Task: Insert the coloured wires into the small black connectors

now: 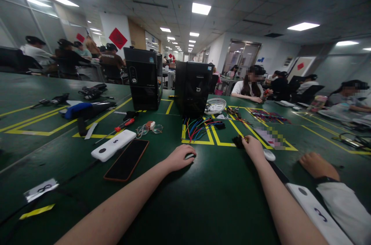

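My left hand (pixel 180 157) lies on the green table (pixel 203 198), its fingers curled over a small pale object (pixel 190 156) that I cannot make out. My right hand (pixel 252 145) reaches further forward, fingers closed around a small black part (pixel 238 141) beside a yellow floor-tape line. A bundle of coloured cables (pixel 198 127) lies just beyond both hands, in front of a black computer tower (pixel 193 88). A second black tower (pixel 143 78) stands to its left.
A black phone (pixel 126 160) and a white box marked 8 (pixel 113 145) lie to the left, a red screwdriver (pixel 124 124) behind them. A white basket (pixel 215 106) sits by the tower. Another person's hand (pixel 317 164) rests at the right beside a white box marked 3 (pixel 319 212). Several people sit around.
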The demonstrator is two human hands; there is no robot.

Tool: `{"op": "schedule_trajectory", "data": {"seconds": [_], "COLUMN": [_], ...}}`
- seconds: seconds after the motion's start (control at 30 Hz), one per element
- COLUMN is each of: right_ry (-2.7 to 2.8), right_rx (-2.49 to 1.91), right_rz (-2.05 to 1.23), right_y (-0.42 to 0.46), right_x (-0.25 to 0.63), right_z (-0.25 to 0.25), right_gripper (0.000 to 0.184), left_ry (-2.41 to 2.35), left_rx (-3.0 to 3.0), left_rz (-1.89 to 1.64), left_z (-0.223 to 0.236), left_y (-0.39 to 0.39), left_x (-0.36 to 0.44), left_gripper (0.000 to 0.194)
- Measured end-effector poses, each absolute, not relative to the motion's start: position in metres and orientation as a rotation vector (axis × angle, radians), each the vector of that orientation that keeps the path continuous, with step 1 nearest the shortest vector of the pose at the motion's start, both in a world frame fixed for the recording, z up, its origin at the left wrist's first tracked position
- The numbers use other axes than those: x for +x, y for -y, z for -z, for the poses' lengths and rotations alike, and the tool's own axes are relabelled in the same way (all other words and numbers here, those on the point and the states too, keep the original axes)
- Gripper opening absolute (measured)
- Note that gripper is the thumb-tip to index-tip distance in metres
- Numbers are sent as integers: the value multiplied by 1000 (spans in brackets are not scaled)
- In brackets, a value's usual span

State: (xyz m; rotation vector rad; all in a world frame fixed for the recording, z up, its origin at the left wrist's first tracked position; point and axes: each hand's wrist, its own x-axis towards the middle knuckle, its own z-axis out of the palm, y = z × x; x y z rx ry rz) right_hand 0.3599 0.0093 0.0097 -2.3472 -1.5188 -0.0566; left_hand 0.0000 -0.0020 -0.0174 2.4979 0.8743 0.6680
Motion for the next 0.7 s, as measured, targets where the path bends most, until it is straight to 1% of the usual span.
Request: {"op": "schedule_trajectory", "data": {"seconds": [0.13,0.3,0.57,0.7], "right_ry": [1538,1727,1843,1762], "right_rx": [-2365,-2240,-2299,-2222], "right_rz": [-11,-148,-87,-199], "right_y": [-11,-15,-16,-16], "right_x": [360,362,354,353], "right_z": [-8,-7,-13,-10], "right_gripper": [34,42,42,39], "left_ry": [-874,-883,-879,-873], "left_rx": [2502,2510,2512,2512], "left_rz": [-673,-671,-680,-683], "left_z": [18,19,17,16], "left_y": [2,2,3,4], "left_x": [0,0,0,0], "left_gripper": [21,21,21,21]}}
